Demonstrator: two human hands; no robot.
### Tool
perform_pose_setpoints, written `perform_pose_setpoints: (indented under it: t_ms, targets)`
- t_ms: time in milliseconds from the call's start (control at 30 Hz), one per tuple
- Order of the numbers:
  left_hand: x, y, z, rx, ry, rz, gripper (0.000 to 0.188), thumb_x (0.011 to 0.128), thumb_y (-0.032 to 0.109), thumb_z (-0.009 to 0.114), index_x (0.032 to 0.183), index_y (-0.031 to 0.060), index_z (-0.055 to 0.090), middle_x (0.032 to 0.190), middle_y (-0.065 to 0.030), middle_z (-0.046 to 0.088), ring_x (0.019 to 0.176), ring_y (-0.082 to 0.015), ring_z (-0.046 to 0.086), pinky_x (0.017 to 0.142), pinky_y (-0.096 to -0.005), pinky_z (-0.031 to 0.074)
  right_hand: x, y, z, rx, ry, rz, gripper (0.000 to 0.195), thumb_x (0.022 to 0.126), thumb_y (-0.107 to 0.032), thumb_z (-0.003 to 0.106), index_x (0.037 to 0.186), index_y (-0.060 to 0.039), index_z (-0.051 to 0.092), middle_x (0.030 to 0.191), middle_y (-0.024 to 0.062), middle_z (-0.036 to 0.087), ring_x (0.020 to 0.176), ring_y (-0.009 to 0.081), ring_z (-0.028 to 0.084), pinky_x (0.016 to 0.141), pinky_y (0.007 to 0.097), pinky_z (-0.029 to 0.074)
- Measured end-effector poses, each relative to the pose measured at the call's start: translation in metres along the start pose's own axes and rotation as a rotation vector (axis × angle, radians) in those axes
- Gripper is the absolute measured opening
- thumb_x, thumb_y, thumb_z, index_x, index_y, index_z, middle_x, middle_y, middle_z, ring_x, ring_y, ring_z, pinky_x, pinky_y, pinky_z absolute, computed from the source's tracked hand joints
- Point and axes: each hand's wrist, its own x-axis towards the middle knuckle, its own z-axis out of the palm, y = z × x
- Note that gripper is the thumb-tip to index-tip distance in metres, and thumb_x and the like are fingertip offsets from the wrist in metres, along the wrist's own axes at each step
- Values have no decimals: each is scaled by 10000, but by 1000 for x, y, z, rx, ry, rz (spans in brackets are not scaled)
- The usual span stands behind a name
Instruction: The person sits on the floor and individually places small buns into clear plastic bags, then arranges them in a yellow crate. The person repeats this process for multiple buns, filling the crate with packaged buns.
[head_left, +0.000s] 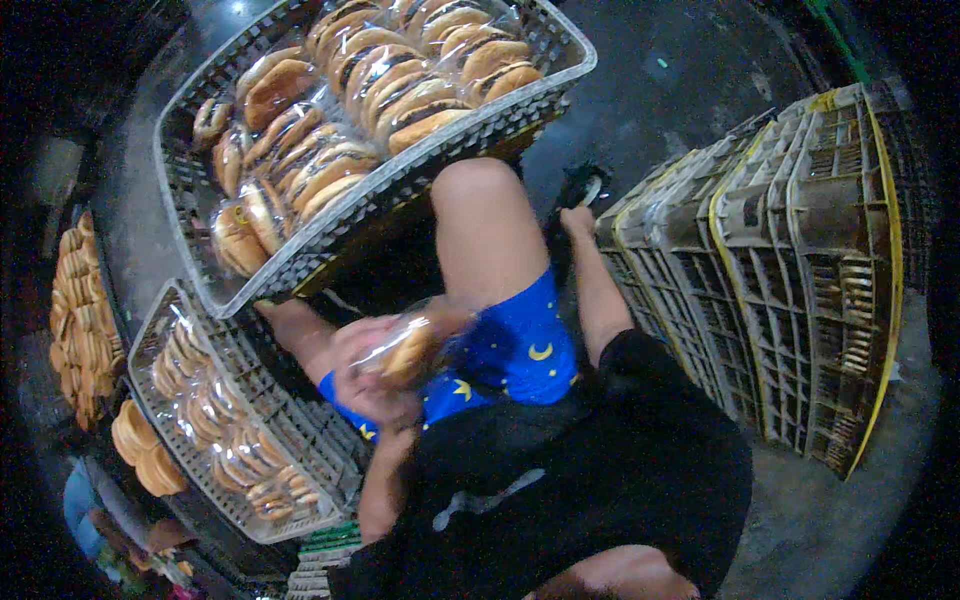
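Over my lap, my left hand, somewhat blurred, grips a bun in clear plastic wrap. My right hand reaches down past my knee, beside the stacked crates; a dark thing with a pale, shiny part lies just beyond it, and whether my fingers hold it is not clear. In front of my knees stands a large grey plastic crate, tilted in the view, with rows of wrapped, filled buns standing on edge inside.
Grey and yellow plastic crates stand stacked at the right. A second crate of wrapped buns is at the lower left. Past it are unwrapped buns and round buns. Another person is partly visible at the lower left.
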Motion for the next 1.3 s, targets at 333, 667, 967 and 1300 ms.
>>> perform_pose_setpoints:
  t_ms: [333,667,967,1300]
  targets:
    - [-7,-34,-48,197,231,-146,404,819,375,431,765,-17,514,835,-158,546,777,-227,524,742,-343,420,-56,90,26,-356,231,-362,484,738,-402,558,891,56,560,908,244,564,870,351,544,744,436,420]
    - [3,-36,-43,261,88,135,340,783,321,495,761,-15,542,749,-161,567,703,-236,553,647,-303,440,-101,142,-22,-65,-320,-296,240,755,-233,570,643,-22,594,511,127,550,496,270,565,476,395,424]
    - [-3,-30,-41,295,78,296,323,772,320,512,761,-2,546,761,-164,545,681,-243,548,590,-308,452,-81,132,-64,53,-511,-520,279,786,-273,546,748,-2,597,766,67,593,696,119,543,597,296,415]
    - [7,-14,-13,305,-149,581,300,760,313,540,813,18,551,777,-137,533,677,-270,539,581,-340,457,-301,-152,-168,293,-1065,-1152,340,726,-131,572,1018,21,489,1083,207,488,965,241,510,820,318,400]
